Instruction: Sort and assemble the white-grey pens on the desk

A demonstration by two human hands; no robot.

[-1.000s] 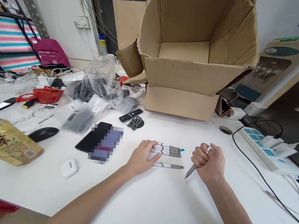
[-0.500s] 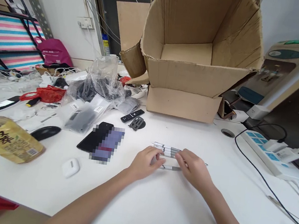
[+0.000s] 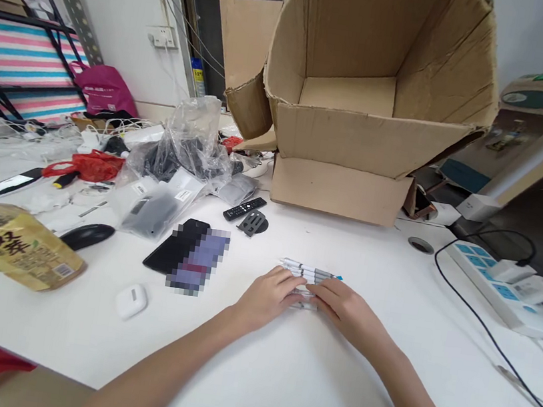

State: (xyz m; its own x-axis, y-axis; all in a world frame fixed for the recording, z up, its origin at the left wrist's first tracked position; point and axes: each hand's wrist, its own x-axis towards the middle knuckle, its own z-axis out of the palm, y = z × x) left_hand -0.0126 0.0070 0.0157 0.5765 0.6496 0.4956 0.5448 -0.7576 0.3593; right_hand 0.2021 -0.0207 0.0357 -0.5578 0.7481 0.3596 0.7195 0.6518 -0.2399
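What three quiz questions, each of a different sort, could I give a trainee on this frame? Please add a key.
1. Multiple choice: Where are the left hand and the right hand?
A) On the computer mouse
B) At the white-and-grey pens
C) On the red plastic bag

2. True or false: The black remote control lies nearer to the cardboard box than the white earbud case does.

3. Fill the gap: On the right of the picture, white plugs sit in a ____ with blue socket faces.

Key: 1. B; 2. True; 3. power strip.
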